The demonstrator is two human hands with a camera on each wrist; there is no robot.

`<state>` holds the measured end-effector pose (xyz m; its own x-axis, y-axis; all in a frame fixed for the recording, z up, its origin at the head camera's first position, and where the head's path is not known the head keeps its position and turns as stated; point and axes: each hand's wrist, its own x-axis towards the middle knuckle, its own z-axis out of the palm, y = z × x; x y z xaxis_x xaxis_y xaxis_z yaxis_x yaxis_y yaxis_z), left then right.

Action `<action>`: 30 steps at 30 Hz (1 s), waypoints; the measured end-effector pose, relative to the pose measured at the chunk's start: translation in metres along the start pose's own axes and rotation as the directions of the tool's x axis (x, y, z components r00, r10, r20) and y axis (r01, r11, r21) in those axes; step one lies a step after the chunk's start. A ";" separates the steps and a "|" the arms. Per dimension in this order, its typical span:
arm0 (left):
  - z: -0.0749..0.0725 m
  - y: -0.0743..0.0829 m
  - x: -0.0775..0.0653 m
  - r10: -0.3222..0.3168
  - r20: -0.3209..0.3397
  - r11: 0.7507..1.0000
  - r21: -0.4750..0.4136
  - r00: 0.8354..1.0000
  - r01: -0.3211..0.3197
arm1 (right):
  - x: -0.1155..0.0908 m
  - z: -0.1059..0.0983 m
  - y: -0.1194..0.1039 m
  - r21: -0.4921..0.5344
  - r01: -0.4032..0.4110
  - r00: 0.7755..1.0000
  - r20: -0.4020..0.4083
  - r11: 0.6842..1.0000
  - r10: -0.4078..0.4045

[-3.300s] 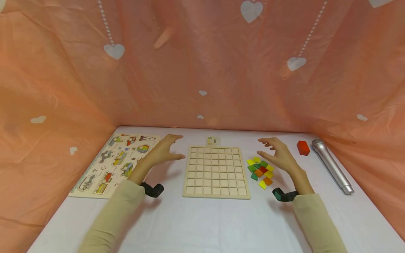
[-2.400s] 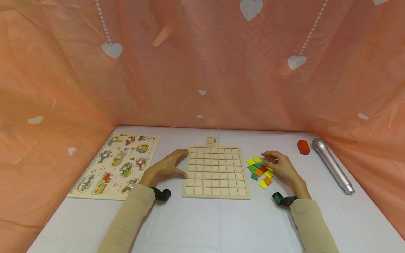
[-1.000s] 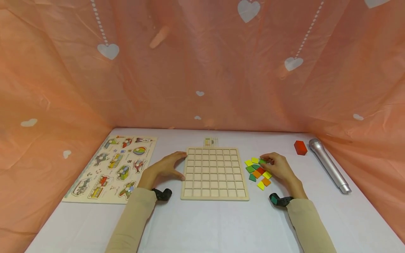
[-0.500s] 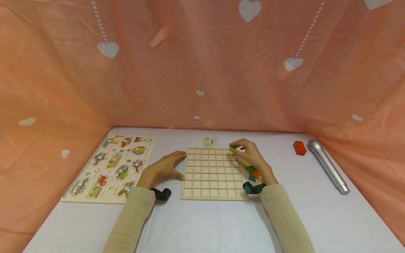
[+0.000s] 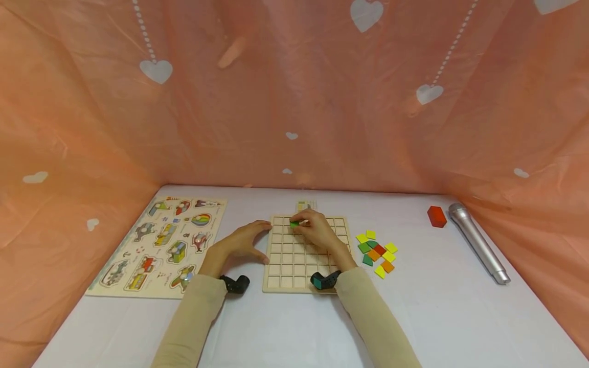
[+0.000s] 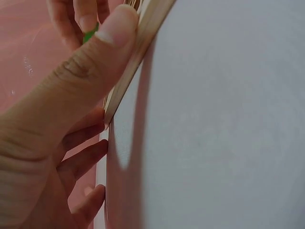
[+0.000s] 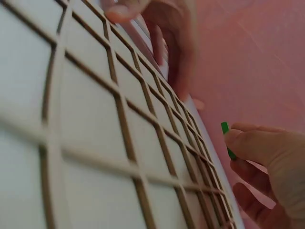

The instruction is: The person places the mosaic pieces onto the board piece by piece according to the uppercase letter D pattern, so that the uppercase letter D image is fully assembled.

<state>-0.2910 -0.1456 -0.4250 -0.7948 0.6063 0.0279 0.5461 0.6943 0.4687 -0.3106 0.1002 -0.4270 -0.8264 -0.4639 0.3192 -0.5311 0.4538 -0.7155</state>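
In the head view, a wooden grid board lies mid-table. My left hand is at its left side, thumb and index finger spread and their tips touching the edge. The left wrist view shows the left thumb against the board's rim. My right hand is over the far part of the board and pinches a small green tile between thumb and fingers. In the right wrist view, this green tile is tilted above the grid, apart from it. The right hand and forearm hide part of the squares.
Several loose coloured tiles lie right of the board. A small pattern card is behind it, partly covered by the right hand. At left lies a picture puzzle board; at right, a red block and a silver microphone.
My right hand has picked the green tile from the pile and carried it left across the board's far side. The left hand came to the board's edge earlier and has stayed there.
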 end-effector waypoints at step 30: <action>0.000 -0.001 0.001 0.007 0.001 1.000 0.009 1.000 -0.007 | 0.003 0.022 0.009 -0.066 0.041 0.997 -0.055 0.997 -0.045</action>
<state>-0.2919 -0.1457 -0.4254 -0.7904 0.6119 0.0303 0.5544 0.6934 0.4602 -0.3136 0.0859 -0.4460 -0.8106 -0.4412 0.3851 -0.5762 0.4838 -0.6587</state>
